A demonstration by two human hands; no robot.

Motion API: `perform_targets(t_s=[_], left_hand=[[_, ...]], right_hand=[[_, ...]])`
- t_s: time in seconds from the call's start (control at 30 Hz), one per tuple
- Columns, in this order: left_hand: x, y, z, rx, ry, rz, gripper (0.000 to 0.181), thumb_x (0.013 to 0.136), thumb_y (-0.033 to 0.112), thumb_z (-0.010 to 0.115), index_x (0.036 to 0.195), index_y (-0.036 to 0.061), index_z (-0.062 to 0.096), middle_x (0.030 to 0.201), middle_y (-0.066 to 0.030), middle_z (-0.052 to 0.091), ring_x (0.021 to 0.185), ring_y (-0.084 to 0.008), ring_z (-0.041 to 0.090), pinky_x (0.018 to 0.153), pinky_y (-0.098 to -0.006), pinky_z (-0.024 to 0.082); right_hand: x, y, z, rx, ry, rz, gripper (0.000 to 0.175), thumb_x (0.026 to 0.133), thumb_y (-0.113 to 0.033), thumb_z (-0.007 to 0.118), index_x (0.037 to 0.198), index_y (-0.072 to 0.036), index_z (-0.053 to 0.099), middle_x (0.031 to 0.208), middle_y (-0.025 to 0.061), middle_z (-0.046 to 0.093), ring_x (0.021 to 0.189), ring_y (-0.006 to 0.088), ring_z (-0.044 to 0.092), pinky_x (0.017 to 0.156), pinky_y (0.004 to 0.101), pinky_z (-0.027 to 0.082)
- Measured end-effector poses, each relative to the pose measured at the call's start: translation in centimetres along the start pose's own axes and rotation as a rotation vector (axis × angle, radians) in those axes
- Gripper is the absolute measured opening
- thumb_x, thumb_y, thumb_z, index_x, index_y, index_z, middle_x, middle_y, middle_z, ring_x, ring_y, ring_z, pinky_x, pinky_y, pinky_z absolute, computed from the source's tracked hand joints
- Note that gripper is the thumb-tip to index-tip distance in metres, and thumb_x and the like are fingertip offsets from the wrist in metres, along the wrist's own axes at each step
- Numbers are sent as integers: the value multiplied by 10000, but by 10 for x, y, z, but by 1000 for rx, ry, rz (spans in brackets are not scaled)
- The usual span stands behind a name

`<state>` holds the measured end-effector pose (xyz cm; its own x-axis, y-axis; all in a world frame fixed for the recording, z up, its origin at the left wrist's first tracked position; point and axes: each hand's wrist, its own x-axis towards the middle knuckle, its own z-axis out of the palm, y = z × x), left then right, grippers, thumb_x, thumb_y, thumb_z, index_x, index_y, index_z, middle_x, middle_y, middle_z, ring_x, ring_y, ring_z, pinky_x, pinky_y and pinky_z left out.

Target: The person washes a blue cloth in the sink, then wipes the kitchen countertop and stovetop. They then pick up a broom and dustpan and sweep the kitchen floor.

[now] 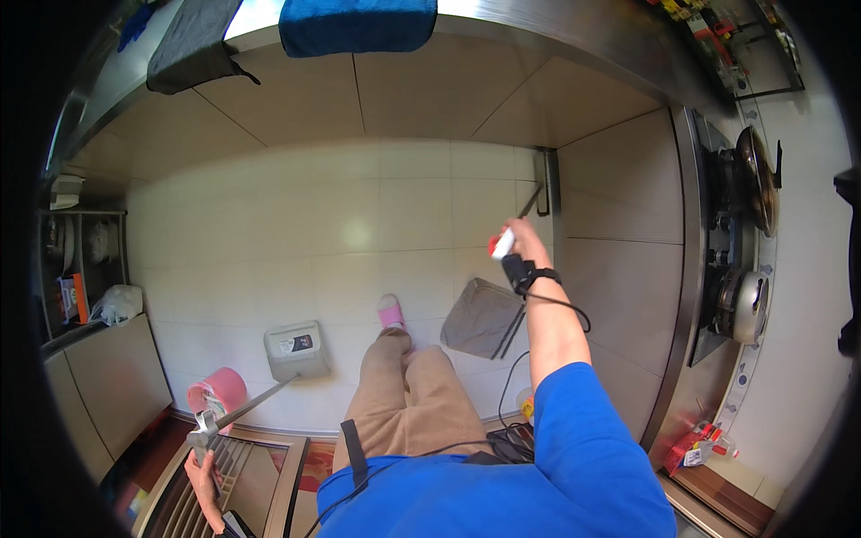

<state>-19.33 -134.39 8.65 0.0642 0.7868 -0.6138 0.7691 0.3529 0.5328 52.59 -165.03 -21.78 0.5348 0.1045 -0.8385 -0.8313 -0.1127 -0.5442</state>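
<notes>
My left hand (204, 474), at the lower left, is closed around the grip of a stick-type floor cleaner (255, 401). Its pole slants to a wide grey floor head (294, 350) resting on the tiles. My right hand (528, 239) is stretched forward near the right-hand cabinets and holds a small white and red object (502, 245), whose kind I cannot tell. Just beyond that hand a thin dark strip (531, 200) reaches towards the cabinet corner; whether I hold it is unclear. A folded grey cloth or bag (481, 319) lies on the floor below my right forearm.
A pink bin (225, 390) stands beside the pole. Cabinets (619, 175) and a gas hob (720, 242) with a pan (757, 181) and a pot (750, 307) line the right. Blue (358, 27) and grey (192, 54) towels hang over the counter edge. A black cable (509, 376) trails by my leg.
</notes>
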Motion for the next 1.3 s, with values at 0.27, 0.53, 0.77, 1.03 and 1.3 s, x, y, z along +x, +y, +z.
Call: perform_targets(t_s=[0.27,0.53,0.77,1.03,1.3], left_hand=[[6,31,9,28,2,-10,196,810,208,655,806,51,538,558,9,476,409,-75,436,370,-226,336],[-20,18,18,-70,144,-123,193,837,191,631,773,40,529,535,-3,486,404,-80,438,378,-226,346],[-61,-45,34,-283,299,-253,192,853,224,630,833,47,559,537,-10,505,398,-85,459,372,-226,356],[-107,-79,85,-440,361,-318,239,848,267,638,849,39,568,545,-15,520,408,-92,478,387,-239,380],[-123,-91,96,-509,392,-377,255,843,276,635,847,30,570,565,-30,532,422,-106,496,420,-247,399]], right_hand=[[-209,150,59,-594,-383,201,864,873,-33,483,1448,-231,-131,706,81,513,505,190,524,434,373,508],[-257,51,104,-374,-527,409,770,878,-47,528,1465,-254,75,748,65,508,519,127,469,422,283,416],[-264,30,110,-464,-329,310,667,911,-67,469,1432,-255,97,676,41,471,498,128,453,417,273,414],[-290,157,211,-461,-469,605,598,879,0,511,1298,-124,103,707,84,499,552,201,525,486,363,489],[-293,177,311,-454,-747,781,417,907,-15,480,1237,-165,273,659,40,458,517,138,465,446,263,442]])
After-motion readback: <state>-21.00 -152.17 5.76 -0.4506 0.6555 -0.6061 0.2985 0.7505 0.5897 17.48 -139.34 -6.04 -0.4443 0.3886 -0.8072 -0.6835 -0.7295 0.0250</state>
